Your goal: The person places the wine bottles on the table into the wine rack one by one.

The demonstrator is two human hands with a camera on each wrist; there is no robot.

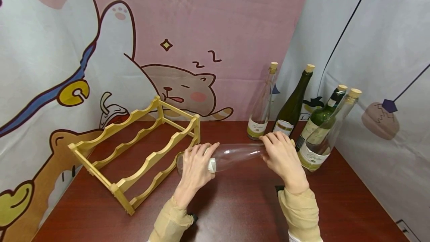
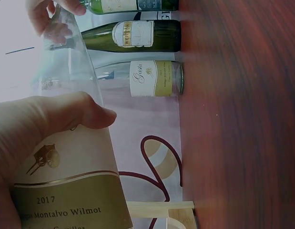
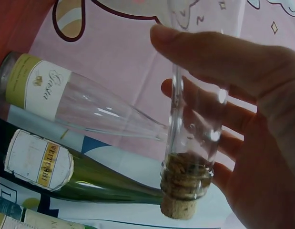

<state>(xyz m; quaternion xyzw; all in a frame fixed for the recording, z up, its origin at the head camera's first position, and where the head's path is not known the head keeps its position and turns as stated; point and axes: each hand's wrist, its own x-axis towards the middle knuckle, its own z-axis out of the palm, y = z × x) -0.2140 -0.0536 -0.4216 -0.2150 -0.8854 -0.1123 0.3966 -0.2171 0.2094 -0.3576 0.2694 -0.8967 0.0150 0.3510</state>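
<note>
Both hands [image 1: 235, 160] gripping clear bottle [image 1: 235, 155] level above table [image 1: 235, 212], rack [image 1: 141, 152] just left, bottles [image 1: 302, 118] right.

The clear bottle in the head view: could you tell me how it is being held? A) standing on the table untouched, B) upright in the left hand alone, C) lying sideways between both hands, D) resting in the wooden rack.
C: the clear bottle lies sideways above the table, the left hand gripping its labelled body and the right hand its corked neck.
</note>
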